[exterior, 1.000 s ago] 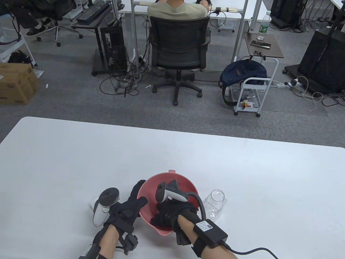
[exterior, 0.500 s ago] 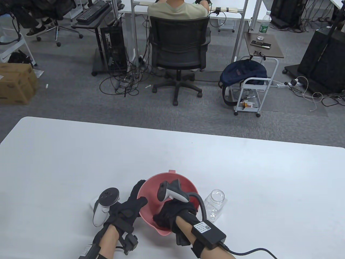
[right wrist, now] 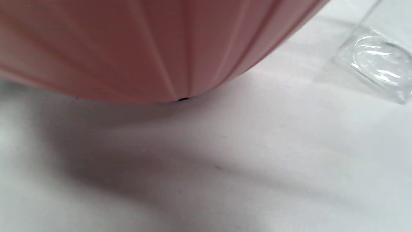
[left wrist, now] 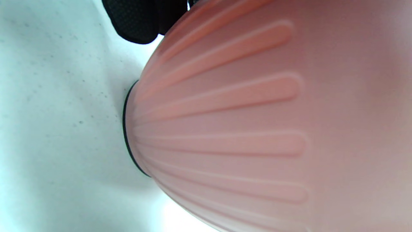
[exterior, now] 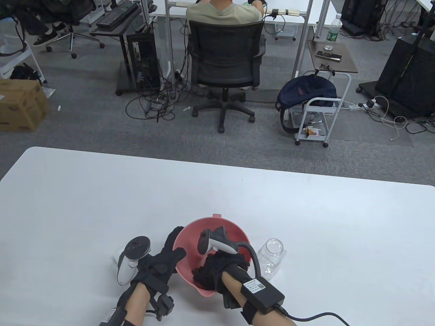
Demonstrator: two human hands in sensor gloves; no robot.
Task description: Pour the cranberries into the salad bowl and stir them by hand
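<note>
Pink salad bowl [exterior: 234,234] sits near the near edge of the white counter [exterior: 102,203], a little left of the middle; its ribbed outer wall [left wrist: 244,122] fills the left wrist view, resting on a dark base ring. Cranberries cannot be made out inside it. The right hand [exterior: 212,273] is down inside the bowl, fingers curled downward toward the bottom; whether they grip anything is hidden, so I cannot tell. The left hand [exterior: 159,266] grips the bowl's left rim, thumb over the edge and fingers around the outer wall. Just right of the bowl, an empty clear glass jar [exterior: 271,256] stands on the counter, its mouth open; its base [right wrist: 379,62] shows in the right wrist view.
</note>
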